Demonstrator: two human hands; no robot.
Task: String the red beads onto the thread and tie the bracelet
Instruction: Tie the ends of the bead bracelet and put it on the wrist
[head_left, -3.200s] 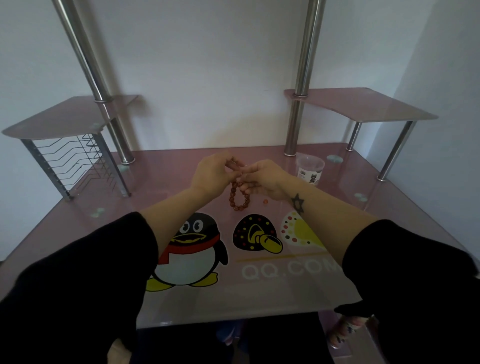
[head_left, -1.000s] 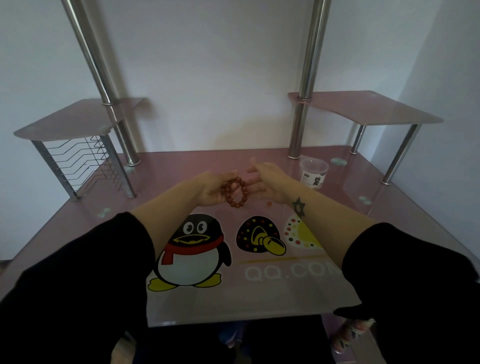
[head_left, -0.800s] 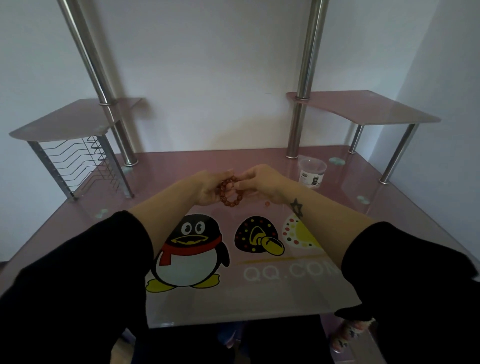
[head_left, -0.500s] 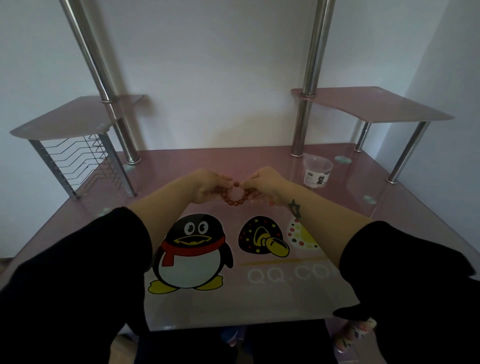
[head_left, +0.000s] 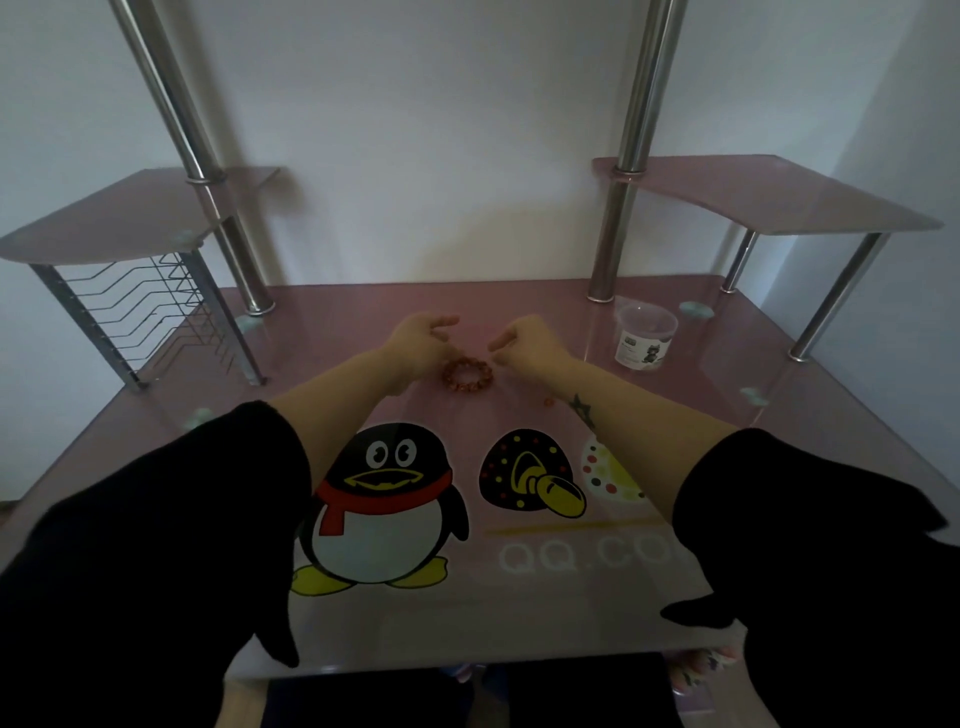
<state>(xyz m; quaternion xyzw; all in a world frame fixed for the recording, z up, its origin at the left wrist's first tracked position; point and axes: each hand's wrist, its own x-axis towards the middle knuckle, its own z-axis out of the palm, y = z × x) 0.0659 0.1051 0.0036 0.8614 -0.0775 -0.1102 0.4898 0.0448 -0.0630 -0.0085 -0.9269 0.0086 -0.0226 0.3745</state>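
A closed ring of red beads, the bracelet (head_left: 467, 373), lies flat on the pink glass desk (head_left: 519, 613) beyond the penguin print. My left hand (head_left: 420, 340) hovers just left of it, fingers loosely curled and apart, holding nothing. My right hand (head_left: 524, 340) hovers just right of it, also with fingers apart and nothing in them. Neither hand touches the beads. One loose red bead (head_left: 547, 401) rests on the desk by my right forearm. No thread is visible.
A clear plastic tub (head_left: 644, 343) with a label stands at the back right. Two steel poles (head_left: 610, 244) rise from the desk and carry side shelves. A wire rack (head_left: 140, 312) sits under the left shelf.
Both hands held the bracelet between them above the desk. It now lies on the desk, and both hands have let go and drawn slightly apart.
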